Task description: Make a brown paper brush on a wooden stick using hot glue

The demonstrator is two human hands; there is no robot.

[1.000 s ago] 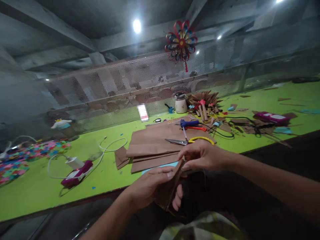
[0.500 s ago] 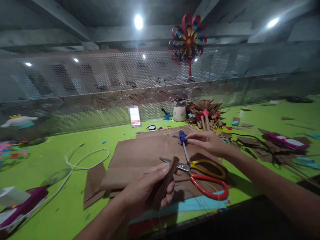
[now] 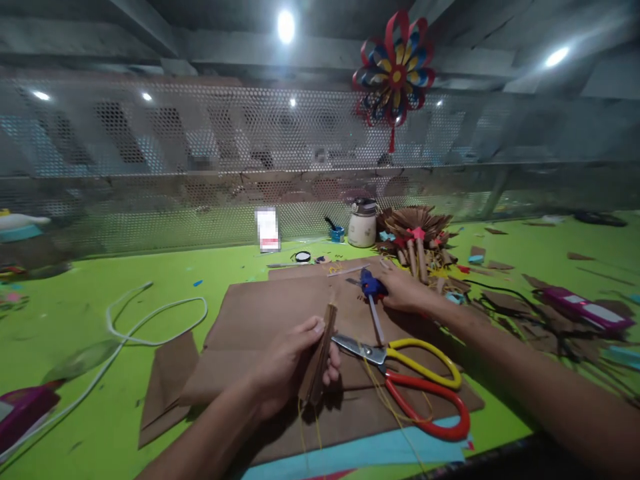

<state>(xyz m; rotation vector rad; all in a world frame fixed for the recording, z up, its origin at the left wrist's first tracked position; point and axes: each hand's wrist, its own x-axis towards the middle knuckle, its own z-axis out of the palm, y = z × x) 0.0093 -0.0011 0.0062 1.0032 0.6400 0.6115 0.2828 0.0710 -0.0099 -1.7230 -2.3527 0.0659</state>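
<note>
Right hand [image 3: 404, 288] has left the paper [image 3: 319, 360] for the glue gun [image 3: 370, 283].
Left hand [image 3: 286, 357] alone clasps the paper; right grip unclear.

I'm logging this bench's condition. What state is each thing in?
Paper bundle: pleated, gripped in the left hand
Glue gun: lying down, white stick protruding, right hand at it
Scissors: lying flat, handles apart
Bottle: upright, lid on
Blue pot: upright, something dark poking out
White cable: loosely looped
Brown sheets: stacked, top one creased
Flower ornament: hanging

On green table [image 3: 240, 262]: brown paper [image 3: 265, 313], white cable [image 3: 124, 341], lidded bottle [image 3: 362, 229]
</note>
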